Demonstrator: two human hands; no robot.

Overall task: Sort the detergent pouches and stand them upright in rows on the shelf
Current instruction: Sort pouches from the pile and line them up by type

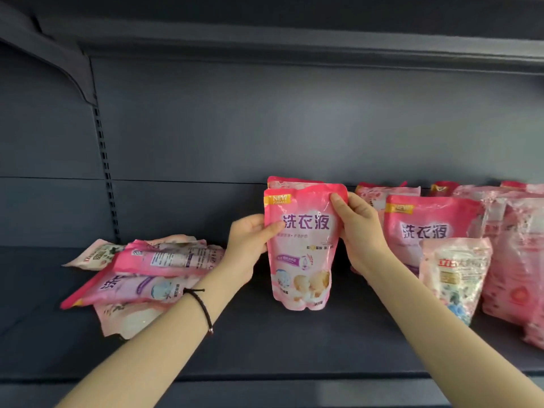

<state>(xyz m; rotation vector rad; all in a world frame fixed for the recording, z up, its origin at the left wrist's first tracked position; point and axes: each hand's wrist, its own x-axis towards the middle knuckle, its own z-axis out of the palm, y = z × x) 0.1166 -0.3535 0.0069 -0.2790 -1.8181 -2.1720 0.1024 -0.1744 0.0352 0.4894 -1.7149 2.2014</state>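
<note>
Nearest the camera, two bare forearms reach in over the dark grey shelf (294, 346), with a black cord bracelet (203, 304) on the left wrist. Between them a pink detergent pouch (303, 254) stands upright, its base apparently resting on the shelf. The left hand (251, 234) pinches the pouch's left edge with the thumb on the front, and the right hand (360, 228) curls round its top right corner. To seat it well, the base likely needs flattening and the printed face squaring with the pouch behind (290, 181) before letting go, since a soft pouch may slump. Outward of the left hand lies a heap of pouches (153, 269), flat and overlapping. Outward of the right hand stand a matching pink pouch (429, 228), a smaller floral pouch (456, 275) and film-wrapped pink packs (518, 254). Beyond the hands rise the plain back panel (294, 128), a slotted upright (104, 172) and the upper shelf (294, 39).
</note>
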